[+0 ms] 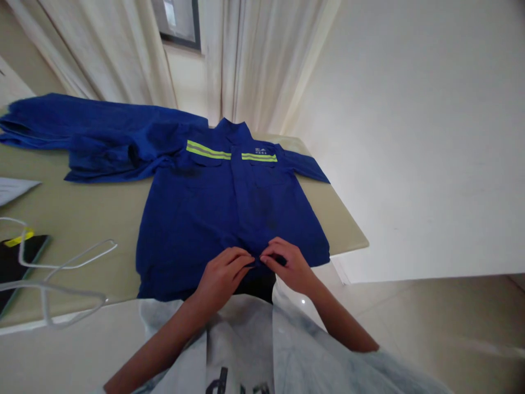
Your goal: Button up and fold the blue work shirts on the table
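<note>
A blue work jacket (197, 213) with yellow-and-grey reflective strips across the chest lies front up on the table, collar pointing away from me. At the middle of its bottom hem, my left hand (227, 271) pinches the cloth between thumb and fingers. Just beside it, my right hand (289, 265) pinches the hem on the other side of the front opening. The fingertips of both hands nearly meet, and whatever small fastening may lie between them is hidden. One jacket sleeve (307, 164) reaches out to the right, and the other side's sleeve bunches to the left.
More folded blue cloth (102, 115) lies along the table's far left. A white cable (61, 268), a dark flat object (24, 257) with a yellow tag and a white paper (16, 189) sit on the left. Curtains (262, 60) hang behind the table (110, 213); a white wall (418, 137) stands at right.
</note>
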`<act>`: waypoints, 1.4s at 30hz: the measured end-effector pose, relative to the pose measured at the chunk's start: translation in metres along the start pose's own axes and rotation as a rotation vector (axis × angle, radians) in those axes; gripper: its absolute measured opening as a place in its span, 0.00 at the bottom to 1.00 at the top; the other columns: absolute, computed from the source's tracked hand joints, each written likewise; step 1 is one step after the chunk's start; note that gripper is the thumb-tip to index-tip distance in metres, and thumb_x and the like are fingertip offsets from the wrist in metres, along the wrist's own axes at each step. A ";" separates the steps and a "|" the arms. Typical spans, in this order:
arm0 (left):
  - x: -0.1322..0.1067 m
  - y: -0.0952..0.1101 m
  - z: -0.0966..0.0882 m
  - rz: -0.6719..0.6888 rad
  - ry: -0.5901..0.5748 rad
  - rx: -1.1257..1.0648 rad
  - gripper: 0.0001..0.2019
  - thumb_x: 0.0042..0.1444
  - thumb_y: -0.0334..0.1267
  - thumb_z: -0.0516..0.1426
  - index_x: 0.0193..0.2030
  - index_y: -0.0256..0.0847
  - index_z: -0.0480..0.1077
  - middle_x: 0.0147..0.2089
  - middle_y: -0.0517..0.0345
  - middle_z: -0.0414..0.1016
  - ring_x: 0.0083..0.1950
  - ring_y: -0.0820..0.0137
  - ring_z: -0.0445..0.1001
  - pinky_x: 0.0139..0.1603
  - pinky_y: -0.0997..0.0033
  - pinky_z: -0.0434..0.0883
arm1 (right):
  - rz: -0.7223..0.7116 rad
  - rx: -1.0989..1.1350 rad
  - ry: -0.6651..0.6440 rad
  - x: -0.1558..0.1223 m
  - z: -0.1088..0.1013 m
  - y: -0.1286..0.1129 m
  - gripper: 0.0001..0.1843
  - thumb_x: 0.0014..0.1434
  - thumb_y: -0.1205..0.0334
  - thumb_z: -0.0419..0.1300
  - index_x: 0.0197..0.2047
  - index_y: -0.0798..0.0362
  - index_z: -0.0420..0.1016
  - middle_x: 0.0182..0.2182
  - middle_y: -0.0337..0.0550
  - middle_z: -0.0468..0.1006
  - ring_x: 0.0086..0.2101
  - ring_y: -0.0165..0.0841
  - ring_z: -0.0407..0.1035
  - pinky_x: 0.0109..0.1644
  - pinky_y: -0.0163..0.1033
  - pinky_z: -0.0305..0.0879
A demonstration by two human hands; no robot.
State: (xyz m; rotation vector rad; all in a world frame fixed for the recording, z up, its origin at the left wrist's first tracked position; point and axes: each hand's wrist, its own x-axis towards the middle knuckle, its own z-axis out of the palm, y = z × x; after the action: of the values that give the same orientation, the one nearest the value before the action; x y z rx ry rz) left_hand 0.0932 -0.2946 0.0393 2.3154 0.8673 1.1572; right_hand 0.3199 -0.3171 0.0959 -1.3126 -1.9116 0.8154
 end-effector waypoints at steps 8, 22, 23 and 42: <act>-0.008 0.002 -0.002 0.018 0.071 -0.013 0.08 0.70 0.29 0.58 0.51 0.42 0.77 0.47 0.54 0.81 0.47 0.69 0.79 0.49 0.68 0.77 | 0.003 0.050 -0.044 0.005 -0.008 0.000 0.08 0.70 0.59 0.64 0.40 0.51 0.83 0.59 0.51 0.78 0.44 0.35 0.79 0.45 0.41 0.76; -0.007 0.007 -0.002 0.097 0.121 0.010 0.07 0.70 0.28 0.58 0.49 0.40 0.77 0.44 0.54 0.80 0.43 0.70 0.78 0.45 0.70 0.76 | -0.228 0.088 -0.270 0.029 -0.019 -0.003 0.04 0.68 0.65 0.64 0.38 0.50 0.77 0.45 0.47 0.83 0.45 0.36 0.77 0.51 0.41 0.72; -0.007 0.007 -0.002 0.117 0.111 0.039 0.07 0.69 0.28 0.59 0.50 0.40 0.77 0.45 0.53 0.81 0.43 0.69 0.78 0.45 0.69 0.76 | -0.215 0.068 -0.269 0.030 -0.019 -0.002 0.04 0.69 0.64 0.63 0.39 0.51 0.77 0.42 0.45 0.82 0.42 0.34 0.77 0.49 0.40 0.72; -0.004 0.014 0.007 0.348 0.104 0.220 0.08 0.69 0.24 0.56 0.49 0.34 0.75 0.39 0.54 0.78 0.38 0.69 0.74 0.39 0.66 0.70 | -0.294 -0.471 -0.556 0.052 -0.037 -0.015 0.03 0.66 0.63 0.64 0.38 0.51 0.75 0.36 0.40 0.79 0.41 0.36 0.70 0.52 0.42 0.62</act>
State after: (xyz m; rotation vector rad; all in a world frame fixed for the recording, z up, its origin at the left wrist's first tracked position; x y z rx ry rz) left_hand 0.1019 -0.3084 0.0413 2.6845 0.6707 1.3949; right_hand 0.3283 -0.2681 0.1384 -1.0778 -2.7924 0.6401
